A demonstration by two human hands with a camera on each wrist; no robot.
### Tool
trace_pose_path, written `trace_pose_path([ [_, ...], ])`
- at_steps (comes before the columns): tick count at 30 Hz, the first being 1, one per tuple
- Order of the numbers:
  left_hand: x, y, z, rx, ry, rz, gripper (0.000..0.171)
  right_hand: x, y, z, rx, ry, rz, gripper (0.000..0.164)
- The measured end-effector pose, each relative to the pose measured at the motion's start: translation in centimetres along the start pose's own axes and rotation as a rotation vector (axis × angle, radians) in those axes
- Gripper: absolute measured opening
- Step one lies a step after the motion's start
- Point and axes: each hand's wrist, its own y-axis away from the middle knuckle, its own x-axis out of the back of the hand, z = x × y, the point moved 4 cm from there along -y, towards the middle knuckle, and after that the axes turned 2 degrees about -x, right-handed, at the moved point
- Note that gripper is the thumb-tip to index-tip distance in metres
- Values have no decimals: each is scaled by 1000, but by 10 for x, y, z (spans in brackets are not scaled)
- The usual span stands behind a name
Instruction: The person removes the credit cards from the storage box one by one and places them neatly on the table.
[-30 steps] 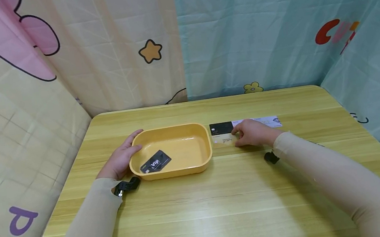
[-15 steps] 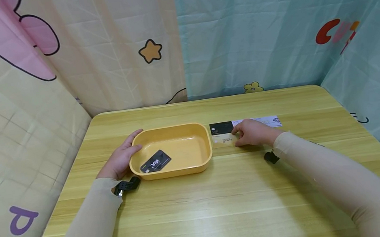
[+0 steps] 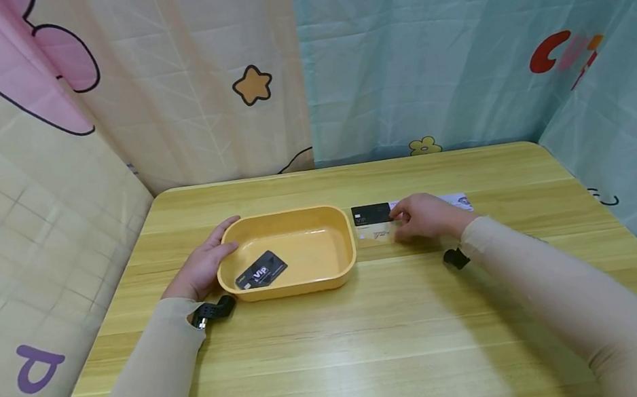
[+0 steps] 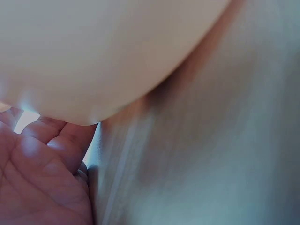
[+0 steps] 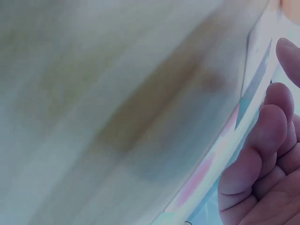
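My left hand grips the left end of a yellow plastic tray, thumb over the rim and fingers along the outside. A dark VIP card lies tilted in the tray's lower left. Just right of the tray, a black VIP card lies above a pale gold card. My right hand hovers at their right edges, thumb and index finger apart. Behind that hand a light purple printed paper strip is partly hidden. In the right wrist view the fingers are loosely curled, with nothing seen between them.
The wooden table extends in front of the tray and cards. Its back edge meets a patterned curtain, and more curtain hangs at both sides. Black wrist straps show below each hand.
My right hand has lifted slightly and shifted a little right, away from the edges of the cards. The left hand, tray and cards have stayed in place.
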Motion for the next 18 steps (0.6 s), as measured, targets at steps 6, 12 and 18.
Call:
trace_pose_path([
  [6,0,1,0,-11,-1,-3,61,9,0,0,-13,34,29,50],
  [12,1,1,0,-14,3,-1,61,20,0,-5,-8,11,56,53],
  [18,1,-1,-1,-10,-3,1,60,30,-2,-17,24,-35,71,54],
])
